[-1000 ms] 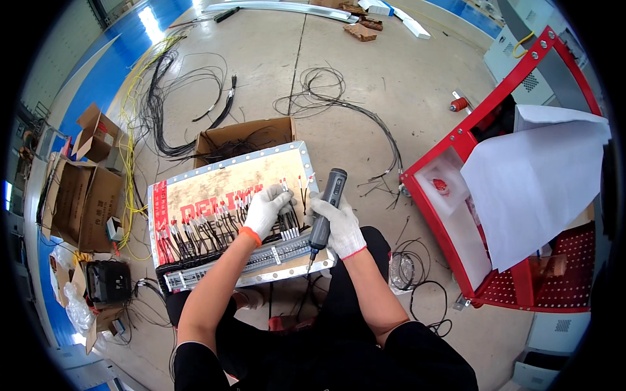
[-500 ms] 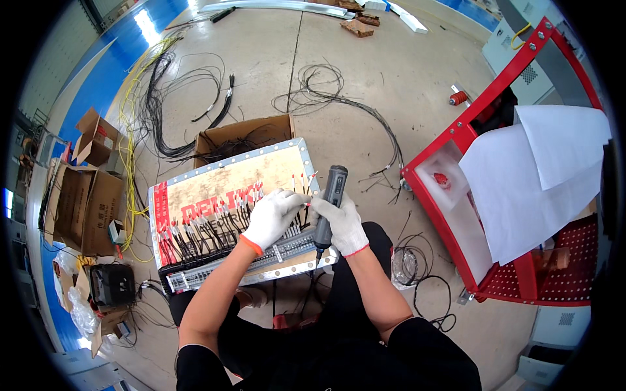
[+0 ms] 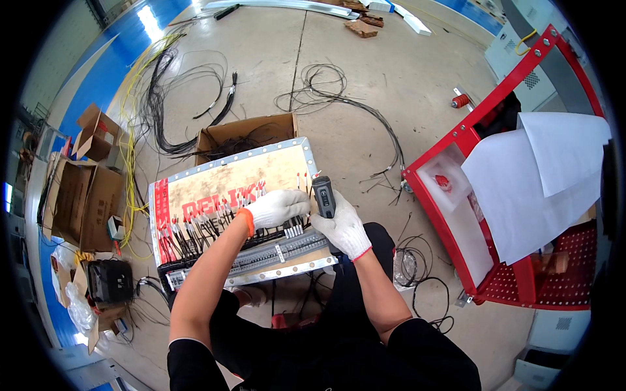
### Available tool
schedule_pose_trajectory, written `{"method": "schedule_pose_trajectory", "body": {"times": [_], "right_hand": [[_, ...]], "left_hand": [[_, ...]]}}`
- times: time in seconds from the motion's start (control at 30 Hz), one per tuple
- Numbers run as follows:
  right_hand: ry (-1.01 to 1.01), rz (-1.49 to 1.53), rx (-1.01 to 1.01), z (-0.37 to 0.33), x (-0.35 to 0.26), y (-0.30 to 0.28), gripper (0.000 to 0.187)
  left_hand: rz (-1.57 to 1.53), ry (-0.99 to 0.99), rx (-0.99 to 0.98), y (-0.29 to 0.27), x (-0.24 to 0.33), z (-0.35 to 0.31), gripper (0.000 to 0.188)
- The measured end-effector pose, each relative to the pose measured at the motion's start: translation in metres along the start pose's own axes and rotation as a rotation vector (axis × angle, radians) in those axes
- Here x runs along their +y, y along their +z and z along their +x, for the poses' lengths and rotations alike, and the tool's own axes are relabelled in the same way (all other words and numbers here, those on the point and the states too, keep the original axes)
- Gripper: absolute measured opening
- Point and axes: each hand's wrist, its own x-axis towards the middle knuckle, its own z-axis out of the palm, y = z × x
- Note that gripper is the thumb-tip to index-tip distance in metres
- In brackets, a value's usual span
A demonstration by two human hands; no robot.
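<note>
My right hand (image 3: 344, 229), in a white glove, is wrapped round a dark grey cordless screwdriver (image 3: 323, 197); its lower end is hidden. My left hand (image 3: 282, 208), gloved with an orange cuff, has its fingers pressed together just left of the screwdriver, and what they may pinch is too small to make out. Both hands are over a wooden panel (image 3: 248, 171) with metal edging. Across its near side runs a grey terminal strip (image 3: 261, 258). From it rises a row of short black wires (image 3: 207, 227) with white and red ends.
Behind the panel stands a cardboard box (image 3: 245, 130) holding black wires. Loose cable coils (image 3: 319, 81) lie on the floor. A red metal frame (image 3: 450, 140) with white sheets (image 3: 531, 176) stands at right. Cardboard boxes (image 3: 85, 207) and a black case (image 3: 109, 281) are at left.
The screwdriver has tilted, its top coming lower and nearer to me. My left hand has shifted slightly right, away from the thin red-tipped piece near its fingers.
</note>
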Motion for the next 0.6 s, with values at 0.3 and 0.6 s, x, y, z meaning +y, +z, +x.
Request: {"method": "schedule_pose_trajectory", "body": {"times": [0.3, 0.6], "right_hand": [[0.095, 0.579, 0.101, 0.002, 0.001, -0.002, 0.025], [0.128, 0.375, 0.078, 0.001, -0.005, -0.001, 0.037]], "left_hand": [[-0.112, 0.041, -0.159, -0.01, -0.014, 0.012, 0.016], [0.363, 0.052, -0.189, -0.006, 0.0, 0.02, 0.028]]}}
